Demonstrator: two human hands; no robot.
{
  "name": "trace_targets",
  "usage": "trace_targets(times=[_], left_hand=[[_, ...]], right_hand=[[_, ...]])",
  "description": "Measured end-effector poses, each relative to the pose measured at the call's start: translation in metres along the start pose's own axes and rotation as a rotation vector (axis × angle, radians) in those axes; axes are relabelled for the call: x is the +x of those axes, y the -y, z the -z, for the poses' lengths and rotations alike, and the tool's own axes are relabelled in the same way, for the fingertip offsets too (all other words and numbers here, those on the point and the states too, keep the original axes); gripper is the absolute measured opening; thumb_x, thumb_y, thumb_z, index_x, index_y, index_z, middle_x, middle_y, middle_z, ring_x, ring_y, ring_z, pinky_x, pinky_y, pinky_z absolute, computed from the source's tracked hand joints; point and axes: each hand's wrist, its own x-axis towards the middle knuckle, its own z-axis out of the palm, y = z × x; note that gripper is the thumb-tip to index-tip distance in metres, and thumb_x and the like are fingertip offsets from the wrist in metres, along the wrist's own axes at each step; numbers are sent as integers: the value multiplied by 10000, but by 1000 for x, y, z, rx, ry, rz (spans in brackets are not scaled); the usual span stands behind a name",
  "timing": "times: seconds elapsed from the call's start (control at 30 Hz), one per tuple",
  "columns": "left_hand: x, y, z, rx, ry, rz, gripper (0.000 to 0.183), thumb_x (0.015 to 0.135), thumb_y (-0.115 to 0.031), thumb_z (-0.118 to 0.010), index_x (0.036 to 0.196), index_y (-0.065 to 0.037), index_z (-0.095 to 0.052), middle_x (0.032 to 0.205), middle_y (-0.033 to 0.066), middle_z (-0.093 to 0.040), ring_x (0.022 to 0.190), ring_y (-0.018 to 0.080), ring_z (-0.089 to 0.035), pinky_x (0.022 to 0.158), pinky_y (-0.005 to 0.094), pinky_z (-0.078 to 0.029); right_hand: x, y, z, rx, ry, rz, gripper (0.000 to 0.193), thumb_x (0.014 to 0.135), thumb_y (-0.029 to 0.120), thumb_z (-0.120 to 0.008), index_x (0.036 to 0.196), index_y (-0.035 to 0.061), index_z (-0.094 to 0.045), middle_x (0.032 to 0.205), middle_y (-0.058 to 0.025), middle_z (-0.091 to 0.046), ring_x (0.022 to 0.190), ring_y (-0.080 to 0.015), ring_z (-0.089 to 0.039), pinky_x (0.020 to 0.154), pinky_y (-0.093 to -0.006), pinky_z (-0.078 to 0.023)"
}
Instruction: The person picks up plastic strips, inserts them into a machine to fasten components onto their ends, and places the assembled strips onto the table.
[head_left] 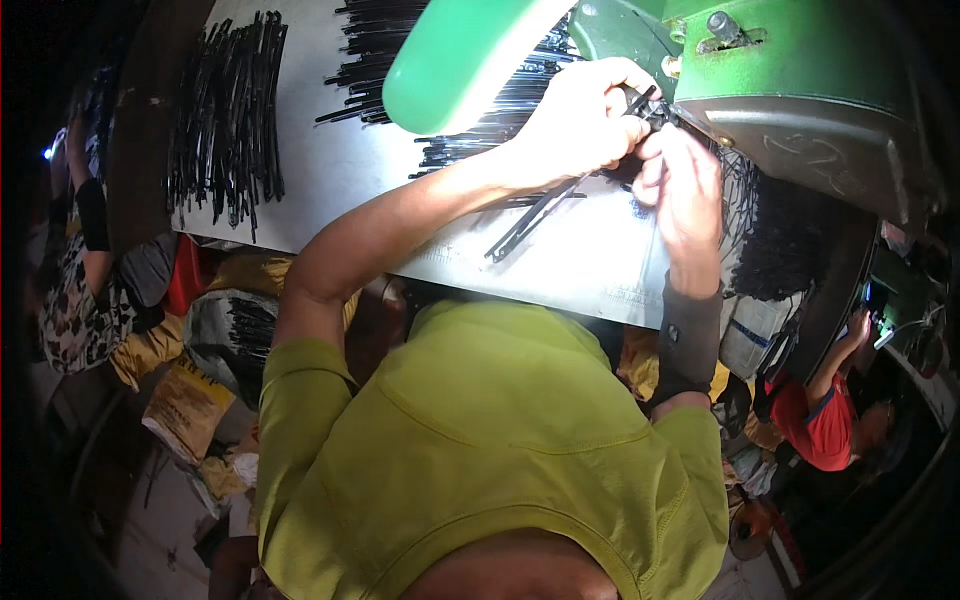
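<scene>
My left hand [585, 115] is closed around a thin black strip [530, 225], which slants from the lower left through the fingers up toward the green machine [790, 60]. Close beside it, my right hand [685, 180] has its thumb and fingers pinched together just below the machine's working point. Whatever lies between the right fingertips is too small and hidden to name. Both hands nearly touch each other under bright light. Left of them, a pile of long black strips [465, 150] lies on the pale worktable [330, 190], partly behind the lamp and my forearm.
A second bundle of black strips [230, 120] covers the table's left end. A green lamp housing [430, 70] hangs over the table. Right of the machine sits a heap of black pieces [785, 235]. Sacks [190, 400] stand below left; a person in red [825, 425] works at right.
</scene>
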Motion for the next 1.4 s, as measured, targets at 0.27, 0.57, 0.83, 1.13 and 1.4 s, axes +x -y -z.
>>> trace_targets(times=[0.27, 0.57, 0.83, 1.13, 1.4], left_hand=[[-1, -5, -6, 75, 35, 128, 158, 797, 36, -612, 916, -21, -525, 671, -27, -546, 592, 26, -500, 518, 184, -402], [-2, -4, -10, 214, -68, -47, 130, 784, 27, -631, 869, -9, -539, 636, -46, -465, 561, 23, -432, 519, 183, -403], [11, -5, -12, 67, -80, 85, 129, 781, 1, -652, 867, -3, -557, 652, -41, -486, 565, 25, -439, 513, 189, -388], [7, -8, -15, 84, -106, 106, 125, 788, -30, -653, 874, -1, -568, 638, 0, -549, 565, 39, -502, 495, 201, -406], [9, -4, -12, -177, -60, 159, 127, 764, -10, -638, 781, 17, -515, 572, 86, -577, 440, 90, -526, 379, 209, -390]], right_hand=[[-38, -27, -30, 202, 143, -123, 297, 945, 214, -476, 844, -47, -574, 655, -121, -607, 526, -161, -603, 500, -250, -505], [-43, -23, -44, 392, 63, -47, 275, 959, 191, -457, 833, -23, -574, 658, -83, -586, 510, -121, -564, 474, -241, -485], [-33, -18, -37, 431, 45, -68, 282, 956, 229, -473, 850, -13, -572, 699, -65, -589, 538, -107, -574, 480, -238, -492], [-33, -21, -34, 503, 87, -132, 292, 962, 245, -457, 856, -7, -559, 691, -72, -590, 524, -125, -573, 476, -248, -490], [-55, -31, -41, 485, 188, -164, 318, 972, 252, -432, 837, -16, -537, 675, -107, -592, 555, -146, -585, 485, -268, -499]])
